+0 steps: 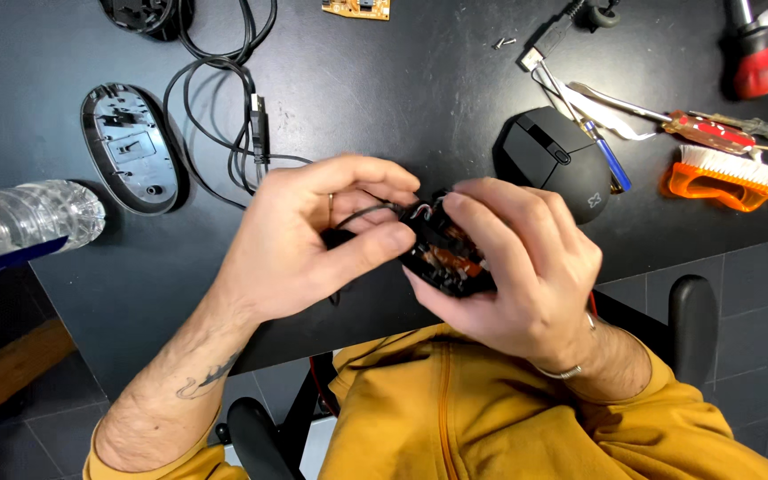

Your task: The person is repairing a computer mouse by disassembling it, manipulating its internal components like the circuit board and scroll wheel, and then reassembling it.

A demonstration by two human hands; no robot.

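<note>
I see both hands over table's [384,80] near edge. Right hand [526,267] cups opened mouse base [444,253], fingers curled round it. Left hand [313,236] pinches its black cable [362,213] at base's front, fingertips closed tight. Black mouse cover [555,160] lies just beyond right hand; empty mouse shell [128,147] toward table's left edge, coiled cable [224,98] beside it.

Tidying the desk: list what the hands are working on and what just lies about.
In hand: left hand, right hand, opened mouse base, its cable.

Lying about: mouse cover, empty mouse shell, orange brush, screwdrivers, bottle, circuit board.
</note>
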